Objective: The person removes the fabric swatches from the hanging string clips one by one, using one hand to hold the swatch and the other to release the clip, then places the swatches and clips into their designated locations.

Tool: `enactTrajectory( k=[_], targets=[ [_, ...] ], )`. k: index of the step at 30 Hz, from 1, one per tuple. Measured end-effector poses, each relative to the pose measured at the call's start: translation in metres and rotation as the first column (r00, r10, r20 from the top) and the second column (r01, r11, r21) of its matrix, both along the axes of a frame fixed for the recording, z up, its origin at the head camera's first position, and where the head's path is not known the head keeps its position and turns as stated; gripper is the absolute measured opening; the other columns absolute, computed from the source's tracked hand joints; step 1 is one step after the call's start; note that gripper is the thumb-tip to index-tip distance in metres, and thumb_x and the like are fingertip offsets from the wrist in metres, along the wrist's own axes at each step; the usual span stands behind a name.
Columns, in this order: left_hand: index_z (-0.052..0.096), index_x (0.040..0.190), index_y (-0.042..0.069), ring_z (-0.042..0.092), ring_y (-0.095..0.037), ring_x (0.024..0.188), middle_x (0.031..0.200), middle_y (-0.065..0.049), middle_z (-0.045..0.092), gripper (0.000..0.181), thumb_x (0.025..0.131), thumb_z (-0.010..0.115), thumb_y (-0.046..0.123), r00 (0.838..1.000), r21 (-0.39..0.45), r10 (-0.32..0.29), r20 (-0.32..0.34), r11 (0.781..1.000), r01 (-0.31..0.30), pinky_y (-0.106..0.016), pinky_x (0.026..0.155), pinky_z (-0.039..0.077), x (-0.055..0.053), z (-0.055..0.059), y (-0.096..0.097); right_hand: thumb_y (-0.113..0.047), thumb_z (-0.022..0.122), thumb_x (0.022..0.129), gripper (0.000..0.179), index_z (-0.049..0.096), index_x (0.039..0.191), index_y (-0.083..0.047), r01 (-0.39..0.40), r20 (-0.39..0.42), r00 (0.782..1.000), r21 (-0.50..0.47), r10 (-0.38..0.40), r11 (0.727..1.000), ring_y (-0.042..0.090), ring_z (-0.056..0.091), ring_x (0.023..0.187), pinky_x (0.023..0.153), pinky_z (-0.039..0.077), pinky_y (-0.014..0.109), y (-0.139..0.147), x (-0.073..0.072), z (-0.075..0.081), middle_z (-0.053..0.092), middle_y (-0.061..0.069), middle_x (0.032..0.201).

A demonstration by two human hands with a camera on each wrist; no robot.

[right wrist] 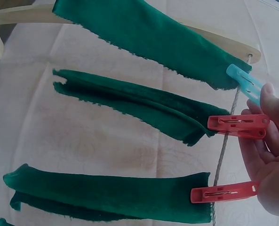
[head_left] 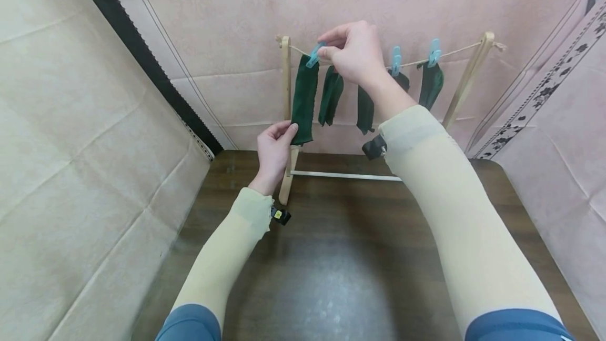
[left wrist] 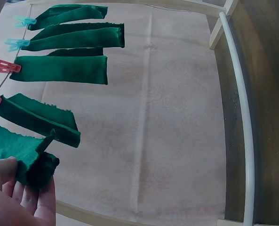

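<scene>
Four green cloths (left wrist: 59, 69) pegged; fifth cloth (head_left: 305, 98), upper centre of head view, gripped at bottom by left hand (head_left: 274, 150), its blue peg (head_left: 314, 57) pinched by right hand (head_left: 358, 54) (only release outstanding, apparently).

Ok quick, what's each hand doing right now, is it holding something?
Left hand: closed, pinching the lower end of the leftmost green cloth.
Right hand: closed, pinching the blue clothespin at that cloth's top.
</scene>
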State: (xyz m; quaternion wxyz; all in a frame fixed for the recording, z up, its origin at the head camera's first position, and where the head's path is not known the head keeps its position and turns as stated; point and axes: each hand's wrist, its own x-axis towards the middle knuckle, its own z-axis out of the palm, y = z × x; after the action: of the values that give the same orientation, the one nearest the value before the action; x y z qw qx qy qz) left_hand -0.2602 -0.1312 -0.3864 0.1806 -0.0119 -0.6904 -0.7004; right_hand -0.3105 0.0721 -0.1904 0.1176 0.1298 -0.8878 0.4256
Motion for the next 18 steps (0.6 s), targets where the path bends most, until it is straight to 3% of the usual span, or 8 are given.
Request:
enactTrajectory(
  k=[18],
  targets=[
    [0.080,0.118,0.004,0.071,-0.022,0.094,0.109,-0.012,0.077,0.026,0.101,0.079,0.024,1.000,0.000,-0.007,-0.014,1.000,0.007,-0.027,0.082,0.059,-0.0018,-0.0018,0.0001,-0.032,0.074,0.104,0.023,0.082,0.123,-0.022,0.049,-0.028,0.998,-0.028,-0.050,0.998,0.017,0.075,0.082,0.073,0.058,0.024,-0.0001,-0.0030,-0.0002,0.081,-0.003,0.113]
  ],
)
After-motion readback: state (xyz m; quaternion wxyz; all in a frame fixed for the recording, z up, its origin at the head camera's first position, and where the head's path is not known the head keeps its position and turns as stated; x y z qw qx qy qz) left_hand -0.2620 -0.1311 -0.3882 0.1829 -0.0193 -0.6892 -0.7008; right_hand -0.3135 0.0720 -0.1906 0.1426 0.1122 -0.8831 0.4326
